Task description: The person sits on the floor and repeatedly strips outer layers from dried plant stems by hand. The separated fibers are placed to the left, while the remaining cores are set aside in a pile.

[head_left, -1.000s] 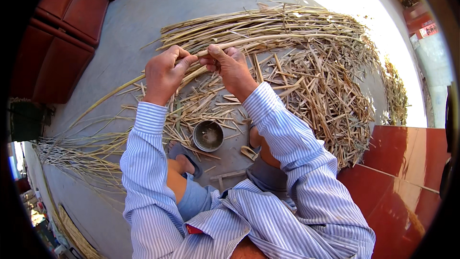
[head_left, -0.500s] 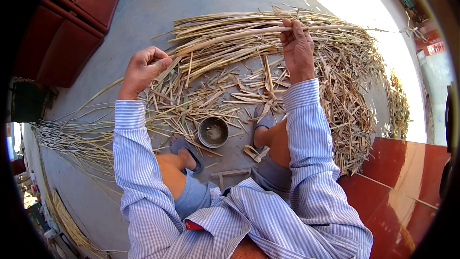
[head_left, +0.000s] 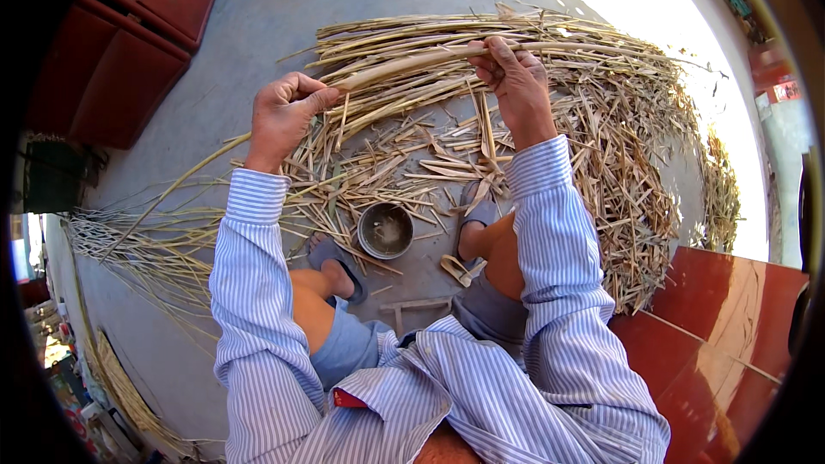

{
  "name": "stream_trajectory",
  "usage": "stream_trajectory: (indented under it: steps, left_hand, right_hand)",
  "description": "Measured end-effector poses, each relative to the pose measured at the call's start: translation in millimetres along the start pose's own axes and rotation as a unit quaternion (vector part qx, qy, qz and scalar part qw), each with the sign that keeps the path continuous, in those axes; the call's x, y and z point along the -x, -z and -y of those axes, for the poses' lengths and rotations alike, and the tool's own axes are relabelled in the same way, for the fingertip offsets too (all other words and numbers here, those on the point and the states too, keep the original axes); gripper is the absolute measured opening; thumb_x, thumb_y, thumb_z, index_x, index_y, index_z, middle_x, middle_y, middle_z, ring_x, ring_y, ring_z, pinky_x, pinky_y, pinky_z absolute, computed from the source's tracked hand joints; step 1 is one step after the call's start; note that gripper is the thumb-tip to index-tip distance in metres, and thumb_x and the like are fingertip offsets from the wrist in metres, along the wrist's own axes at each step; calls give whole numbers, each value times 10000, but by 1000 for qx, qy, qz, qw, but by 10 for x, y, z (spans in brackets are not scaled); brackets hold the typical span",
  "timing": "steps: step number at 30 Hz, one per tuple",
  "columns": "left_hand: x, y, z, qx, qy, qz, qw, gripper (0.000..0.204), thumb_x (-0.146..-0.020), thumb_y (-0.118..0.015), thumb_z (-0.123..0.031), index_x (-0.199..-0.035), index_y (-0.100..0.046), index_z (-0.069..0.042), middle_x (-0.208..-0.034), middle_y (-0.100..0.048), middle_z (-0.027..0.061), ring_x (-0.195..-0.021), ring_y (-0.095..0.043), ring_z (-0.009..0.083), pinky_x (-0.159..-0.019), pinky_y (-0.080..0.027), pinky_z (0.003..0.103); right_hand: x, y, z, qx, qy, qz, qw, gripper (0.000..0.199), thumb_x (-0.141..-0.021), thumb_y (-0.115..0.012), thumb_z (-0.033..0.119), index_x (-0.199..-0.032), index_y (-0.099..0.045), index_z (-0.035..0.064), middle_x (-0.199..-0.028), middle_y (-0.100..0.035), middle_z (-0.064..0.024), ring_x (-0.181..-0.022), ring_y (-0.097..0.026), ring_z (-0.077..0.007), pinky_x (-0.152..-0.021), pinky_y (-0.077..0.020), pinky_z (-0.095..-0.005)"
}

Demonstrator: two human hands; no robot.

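A long pale dry stalk (head_left: 404, 65) is stretched between my hands, bowed slightly upward. My left hand (head_left: 282, 119) is closed on it in a pinch, and a thinner yellowish length runs from that fist down to the left. My right hand (head_left: 520, 86) pinches the same stalk farther right, thumb and fingers together. The stalk's thin tip reaches past it over the pile. Just beyond both hands lies a layered bundle of yellow-brown stalks (head_left: 412, 107). Loose peeled husks (head_left: 623, 176) heap up to the right of my right hand.
A dark round bowl (head_left: 385, 230) sits on the floor between my sandalled feet. Several thin stems (head_left: 155, 245) fan out at left. Dark red furniture (head_left: 129, 51) stands at the upper left, and reddish tiles (head_left: 713, 309) lie at lower right.
My left hand has moved right and closed on the stalk. My right hand has shifted slightly left along with it. The bundle and bowl stay where they were.
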State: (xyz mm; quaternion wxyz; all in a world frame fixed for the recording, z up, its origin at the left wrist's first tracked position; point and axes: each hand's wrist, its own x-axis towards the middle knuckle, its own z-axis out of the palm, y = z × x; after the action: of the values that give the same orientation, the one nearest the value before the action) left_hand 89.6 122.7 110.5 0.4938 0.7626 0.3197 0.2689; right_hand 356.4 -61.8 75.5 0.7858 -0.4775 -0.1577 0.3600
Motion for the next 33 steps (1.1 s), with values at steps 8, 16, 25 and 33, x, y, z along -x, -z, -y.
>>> stream_trajectory:
  steps: [8,16,25,33]
  left_hand:
    - [-189,394,-24,-79,-98,-143,982,234,-866,-745,-238,-938,-668,-28,-817,-698,42,-708,-615,111,-613,-474,252]
    - [46,-593,-247,-442,-345,-1,828,347,-893,-631,-388,-983,-690,-59,-903,-695,69,-862,-615,237,-719,-409,364]
    - [61,-106,-121,-341,-241,64,906,169,-810,-687,-212,-838,-641,-52,-786,-641,115,-763,-599,306,-692,-411,416]
    - [146,-142,-137,-470,-312,9,826,140,-784,-708,-151,-805,-591,-75,-782,-624,76,-773,-572,276,-697,-396,399]
  right_hand:
    - [44,101,36,52,-22,-14,998,202,-977,-596,233,-1027,-678,55,-969,-728,-64,-828,-689,-115,-683,-554,-205]
    - [200,-346,-178,15,-32,75,997,206,-967,-613,228,-1029,-652,35,-999,-718,-81,-885,-681,-144,-746,-544,-240]
    - [55,-99,-73,-41,-6,16,999,220,-979,-588,219,-1087,-632,33,-1048,-706,-113,-887,-693,-148,-746,-574,-237]
    - [87,-224,-187,-14,-23,-57,998,218,-976,-601,251,-967,-648,38,-918,-717,-69,-785,-688,-115,-652,-555,-206]
